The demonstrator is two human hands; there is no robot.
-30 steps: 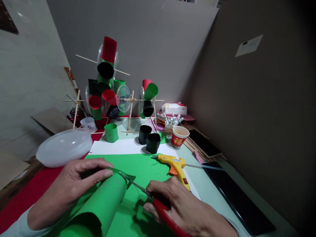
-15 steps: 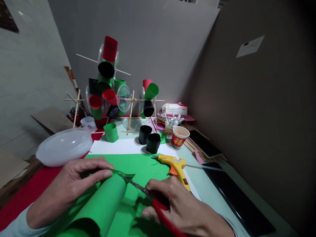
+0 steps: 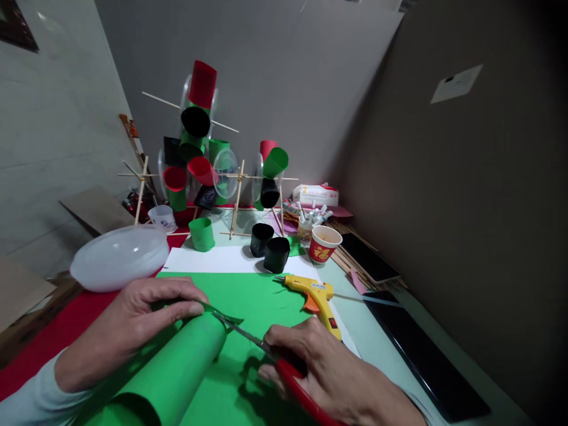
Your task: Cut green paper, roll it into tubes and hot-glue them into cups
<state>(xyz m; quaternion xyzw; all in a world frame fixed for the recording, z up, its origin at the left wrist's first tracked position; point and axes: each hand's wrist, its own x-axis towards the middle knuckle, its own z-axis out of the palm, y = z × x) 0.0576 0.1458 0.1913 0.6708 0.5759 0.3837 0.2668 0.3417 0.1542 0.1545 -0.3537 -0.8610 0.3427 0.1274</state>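
head view: we look down over both hands at work on green paper, nearest things first.
right hand (image 3: pixel 337 373): ours, fingers closed through the red handles of the scissors (image 3: pixel 266 349), blades pointing left and away into the paper.
left hand (image 3: pixel 142 325): fingers curled down on the green paper roll (image 3: pixel 177 373), thumb and fingertips pinching its far end beside the blades.
paper strip (image 3: pixel 224 315): a thin green sliver curls up where the blades meet the roll's edge.
green sheet (image 3: pixel 248 296): lies flat on the table under the roll.
doing the cut well: we judge it best to pin the roll firmly, keep fingertips clear of the blades, and take short, steady snips.
glue gun (image 3: pixel 315 296): yellow, lying just beyond the right hand, untouched.
white lid (image 3: pixel 119 257): domed plastic, on the left by the red mat.
black cups (image 3: pixel 268 245): two, standing past the sheet, with a red paper cup (image 3: pixel 325 244) to their right.
cup tower (image 3: pixel 199 154): red, green and black cups on sticks, farthest back.
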